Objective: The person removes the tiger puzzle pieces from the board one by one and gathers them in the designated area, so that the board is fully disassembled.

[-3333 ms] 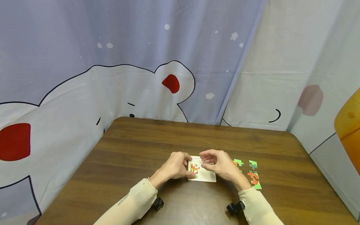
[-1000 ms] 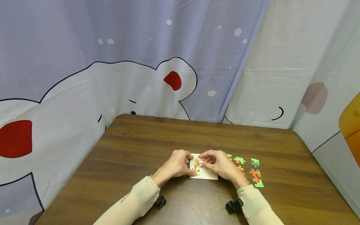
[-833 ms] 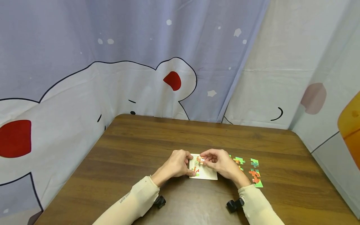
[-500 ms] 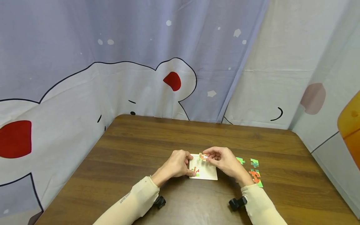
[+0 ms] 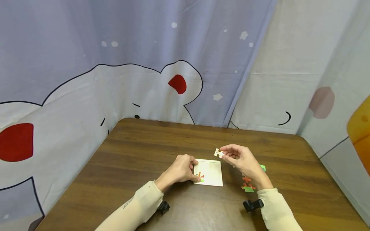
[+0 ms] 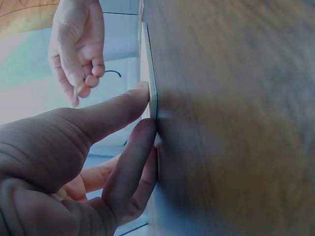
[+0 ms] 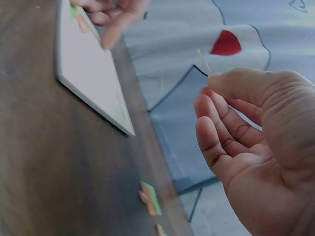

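My left hand (image 5: 179,168) holds a thin white puzzle tray (image 5: 211,173) by its left side; the left wrist view shows thumb on top and fingers at the edge. In the tray's near left corner lies an orange and green puzzle section (image 5: 201,176), partly under the thumb. Up and right of the tray, my right hand (image 5: 242,158) pinches a jigsaw piece (image 5: 218,153) between thumb and fingertips, above the table. The face of that piece looks pale from the head. Edge-on, the piece (image 7: 204,60) is a thin sliver in the right wrist view.
Several loose orange and green puzzle pieces (image 5: 248,184) lie right of the tray, partly hidden by my right hand and forearm. The brown wooden table (image 5: 156,141) reaches back to a patterned curtain (image 5: 138,86).
My right hand has taken the jigsaw piece from above the tray up and to the right, and its face now looks paler. The left hand stays on the tray's edge.
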A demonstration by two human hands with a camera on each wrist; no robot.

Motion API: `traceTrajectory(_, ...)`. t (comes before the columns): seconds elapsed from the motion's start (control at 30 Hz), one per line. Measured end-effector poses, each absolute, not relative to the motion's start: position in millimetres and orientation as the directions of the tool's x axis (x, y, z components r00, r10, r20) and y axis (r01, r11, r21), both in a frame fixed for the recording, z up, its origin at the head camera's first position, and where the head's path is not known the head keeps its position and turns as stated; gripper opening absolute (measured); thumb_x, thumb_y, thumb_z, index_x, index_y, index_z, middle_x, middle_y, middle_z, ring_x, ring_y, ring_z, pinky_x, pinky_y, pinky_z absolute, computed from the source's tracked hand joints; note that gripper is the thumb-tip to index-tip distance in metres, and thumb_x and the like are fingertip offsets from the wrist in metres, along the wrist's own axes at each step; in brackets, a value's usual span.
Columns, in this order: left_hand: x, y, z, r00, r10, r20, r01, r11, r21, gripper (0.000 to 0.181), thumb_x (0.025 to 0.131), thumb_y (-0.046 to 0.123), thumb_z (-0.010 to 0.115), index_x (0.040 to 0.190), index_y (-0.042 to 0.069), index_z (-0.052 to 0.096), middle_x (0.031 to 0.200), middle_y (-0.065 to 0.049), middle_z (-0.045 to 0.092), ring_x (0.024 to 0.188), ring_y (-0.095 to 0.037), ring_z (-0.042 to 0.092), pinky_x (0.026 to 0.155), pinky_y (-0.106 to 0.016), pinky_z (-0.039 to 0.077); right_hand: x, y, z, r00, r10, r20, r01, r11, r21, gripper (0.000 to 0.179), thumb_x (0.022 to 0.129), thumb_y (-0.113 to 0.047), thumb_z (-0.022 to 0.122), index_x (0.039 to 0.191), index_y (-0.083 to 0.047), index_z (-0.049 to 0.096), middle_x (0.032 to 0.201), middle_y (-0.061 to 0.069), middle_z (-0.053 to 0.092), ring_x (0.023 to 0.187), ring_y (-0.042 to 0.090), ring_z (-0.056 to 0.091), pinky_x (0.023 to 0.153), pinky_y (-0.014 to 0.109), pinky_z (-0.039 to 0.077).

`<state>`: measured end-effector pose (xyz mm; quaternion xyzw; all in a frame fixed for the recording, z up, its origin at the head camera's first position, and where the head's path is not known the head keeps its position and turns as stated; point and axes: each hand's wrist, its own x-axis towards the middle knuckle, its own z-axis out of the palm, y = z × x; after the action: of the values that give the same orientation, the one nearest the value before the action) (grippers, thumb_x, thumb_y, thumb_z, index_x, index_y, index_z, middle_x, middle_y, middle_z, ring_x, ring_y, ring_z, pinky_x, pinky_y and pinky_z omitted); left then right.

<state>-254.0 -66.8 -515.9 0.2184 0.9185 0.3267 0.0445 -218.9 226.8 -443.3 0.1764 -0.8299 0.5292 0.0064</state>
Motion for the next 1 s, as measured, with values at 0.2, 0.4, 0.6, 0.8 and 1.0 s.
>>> traceTrajectory(0.2,-233,-67,-480,-0.898,0.437,0.043,0.359,0.676,0.644,0.063,0.066,0.032,0.112,0.117,0.010,0.083,0.086,0.003,0.066,0.081,-0.011,0.060,0.072,-0.027,0.055,-218,249,-433,-0.937,-0.254,0.239,-0.324,0.385,-0.864,0.029,0.101,-0.005,0.082,0.129,-0.002,0.077,0.110,0.018,0.075,0.092,0.025,0.075,0.075,0.026,0.060)
traceTrajectory(0.4,-226,-68,-466,-0.907,0.420,-0.013,0.310,0.691,0.653,0.062,0.068,0.027,0.111,0.118,0.006,0.079,0.089,-0.001,0.067,0.084,-0.016,0.063,0.075,-0.031,0.057,-216,264,-425,-0.940,-0.231,0.251,-0.326,0.398,-0.857,0.029,0.102,-0.008,0.082,0.129,-0.001,0.077,0.110,0.018,0.076,0.093,0.019,0.074,0.078,0.029,0.062)
traceTrajectory(0.6,-221,-68,-457,-0.912,0.410,-0.029,0.300,0.712,0.635,0.058,0.070,0.022,0.109,0.116,0.006,0.078,0.088,-0.001,0.067,0.081,-0.015,0.061,0.074,-0.032,0.056,-209,277,-424,-0.955,-0.222,0.197,-0.276,0.422,-0.863,0.029,0.102,-0.010,0.082,0.128,0.000,0.077,0.107,0.017,0.076,0.094,0.027,0.074,0.078,0.029,0.062)
traceTrajectory(0.8,-234,-67,-478,-0.907,0.421,-0.020,0.314,0.706,0.635,0.060,0.069,0.026,0.110,0.116,0.008,0.078,0.089,-0.001,0.067,0.081,-0.016,0.062,0.072,-0.032,0.056,-205,288,-429,-0.956,-0.233,0.178,-0.270,0.462,-0.845,0.027,0.100,-0.009,0.084,0.126,-0.001,0.079,0.099,0.014,0.073,0.083,0.017,0.069,0.069,0.026,0.058)
traceTrajectory(1.0,-244,-68,-496,-0.906,0.422,-0.006,0.330,0.719,0.612,0.064,0.068,0.031,0.111,0.118,0.010,0.078,0.091,-0.001,0.068,0.083,-0.017,0.063,0.072,-0.032,0.057,-204,292,-439,-0.943,-0.304,0.136,-0.273,0.470,-0.839,0.025,0.099,-0.007,0.085,0.123,0.000,0.081,0.095,0.008,0.069,0.079,0.009,0.061,0.065,0.021,0.052)
